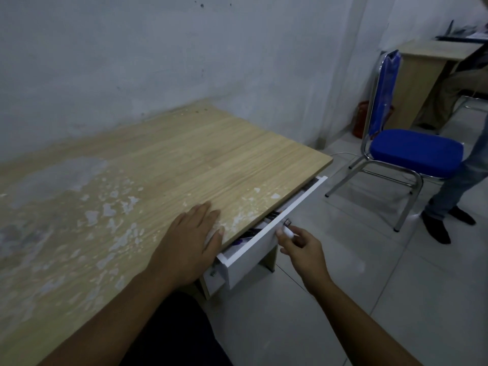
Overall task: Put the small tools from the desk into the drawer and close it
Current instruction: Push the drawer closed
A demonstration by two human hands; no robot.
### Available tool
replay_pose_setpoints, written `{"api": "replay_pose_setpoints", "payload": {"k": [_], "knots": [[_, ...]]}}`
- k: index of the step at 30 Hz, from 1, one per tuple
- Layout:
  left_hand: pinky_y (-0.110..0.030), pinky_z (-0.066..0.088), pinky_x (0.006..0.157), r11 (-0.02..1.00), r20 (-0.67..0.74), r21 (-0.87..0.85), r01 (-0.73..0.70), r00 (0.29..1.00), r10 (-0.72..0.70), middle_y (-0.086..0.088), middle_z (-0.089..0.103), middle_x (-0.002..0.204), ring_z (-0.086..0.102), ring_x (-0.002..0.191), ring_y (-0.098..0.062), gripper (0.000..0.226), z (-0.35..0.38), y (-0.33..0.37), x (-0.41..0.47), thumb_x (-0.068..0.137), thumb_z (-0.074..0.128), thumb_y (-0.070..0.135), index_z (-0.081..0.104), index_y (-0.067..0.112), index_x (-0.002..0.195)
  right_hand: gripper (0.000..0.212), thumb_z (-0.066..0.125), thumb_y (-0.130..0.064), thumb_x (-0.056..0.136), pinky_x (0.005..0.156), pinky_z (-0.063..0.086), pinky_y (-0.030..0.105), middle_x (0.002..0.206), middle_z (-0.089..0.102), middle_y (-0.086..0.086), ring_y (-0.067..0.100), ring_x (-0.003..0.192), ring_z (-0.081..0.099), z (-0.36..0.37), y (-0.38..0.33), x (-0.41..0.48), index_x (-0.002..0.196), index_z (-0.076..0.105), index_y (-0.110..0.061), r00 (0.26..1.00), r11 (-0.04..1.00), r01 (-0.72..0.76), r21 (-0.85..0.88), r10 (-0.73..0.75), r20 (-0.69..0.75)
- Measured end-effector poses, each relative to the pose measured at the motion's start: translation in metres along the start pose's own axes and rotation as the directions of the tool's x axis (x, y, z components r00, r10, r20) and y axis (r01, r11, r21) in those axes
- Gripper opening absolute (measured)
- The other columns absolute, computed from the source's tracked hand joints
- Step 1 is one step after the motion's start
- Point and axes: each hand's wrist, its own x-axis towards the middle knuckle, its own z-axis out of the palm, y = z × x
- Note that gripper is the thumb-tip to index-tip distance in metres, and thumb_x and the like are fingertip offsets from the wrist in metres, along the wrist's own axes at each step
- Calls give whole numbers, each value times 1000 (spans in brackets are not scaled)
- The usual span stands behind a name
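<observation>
Left hand (188,243) lies flat, fingers spread, on the worn wood-grain desk (163,165). Right hand (303,249) pinches the small white knob (288,231) of the white drawer (266,233), slightly ajar, dark small tools (272,215) glimpsed inside. Blue padded chair (416,151) stands nearby.

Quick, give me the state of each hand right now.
Left hand: open, flat on the desk, holding nothing.
Right hand: fingers pinched on the drawer knob.
</observation>
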Motion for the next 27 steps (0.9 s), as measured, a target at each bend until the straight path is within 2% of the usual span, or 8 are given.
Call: {"api": "replay_pose_setpoints", "payload": {"k": [5, 7, 9, 12, 15, 18, 21, 27], "knots": [[-35, 11, 119, 1000, 0, 10, -4, 1000, 4, -1, 20, 159, 16, 145, -15, 53, 0, -1, 0, 97, 26, 45, 27, 23, 146, 37, 68, -16, 86, 73, 57, 22, 116, 64, 10, 18, 101, 64, 16, -2, 19, 121, 56, -12, 997, 989, -77, 127, 76, 9], [-34, 10, 119, 1000, 2, 12, -7, 1000, 7, 0, 20, 159, 15, 145, -14, 55, 1, -1, 0, 96, 22, 47, 27, 23, 146, 46, 69, -12, 85, 80, 57, 31, 122, 59, 15, 25, 107, 62, 24, -1, 23, 125, 49, -6, 992, 967, -120, 227, 124, -7], [-34, 11, 119, 1000, -4, 18, -5, 1000, 5, 0, 21, 159, 16, 145, -14, 59, 2, -2, 0, 94, 18, 50, 27, 24, 146, 40, 70, -9, 84, 86, 55, 38, 119, 61, 14, 25, 108, 62, 32, 1, 25, 118, 51, -9, 988, 946, -143, 290, 155, -21], [-34, 13, 120, 999, -22, 31, -7, 1000, 7, 0, 22, 158, 17, 145, -14, 62, 3, -2, -1, 92, 15, 53, 28, 24, 146, 33, 64, 2, 85, 89, 53, 35, 107, 66, 2, 14, 101, 66, 44, 6, 23, 102, 54, -24, 987, 939, -150, 308, 161, -12], [-33, 11, 118, 1000, -32, 25, -8, 999, 9, 1, 23, 158, 16, 145, -12, 60, 5, -3, 0, 93, 19, 51, 29, 25, 145, 43, 57, 8, 86, 87, 51, 30, 108, 65, -4, 8, 101, 65, 55, 10, 24, 111, 50, -26, 985, 937, -169, 306, 166, 35], [-32, 11, 118, 1000, -40, 25, -8, 999, 9, 2, 22, 158, 16, 145, -11, 58, 5, -3, 1, 93, 21, 51, 29, 25, 145, 51, 58, 6, 84, 96, 50, 40, 118, 65, 5, 19, 109, 63, 60, 7, 29, 128, 45, -18, 981, 941, -189, 282, 171, 90], [-32, 13, 117, 1000, -52, 21, -10, 999, 11, 2, 25, 157, 18, 144, -11, 58, 4, -2, 1, 93, 22, 51, 32, 25, 143, 55, 62, 1, 81, 98, 49, 46, 116, 69, 8, 24, 108, 64, 63, 6, 37, 129, 45, -18, 974, 954, -207, 217, 182, 132], [-32, 17, 115, 1000, -77, 2, -14, 997, 14, 2, 34, 154, 26, 141, -12, 55, 1, -1, 3, 92, 27, 50, 39, 25, 140, 46, 56, 0, 86, 84, 52, 35, 121, 61, 13, 24, 106, 61, 60, 6, 49, 129, 44, -12, 935, 932, -311, 188, 263, 239]]}}
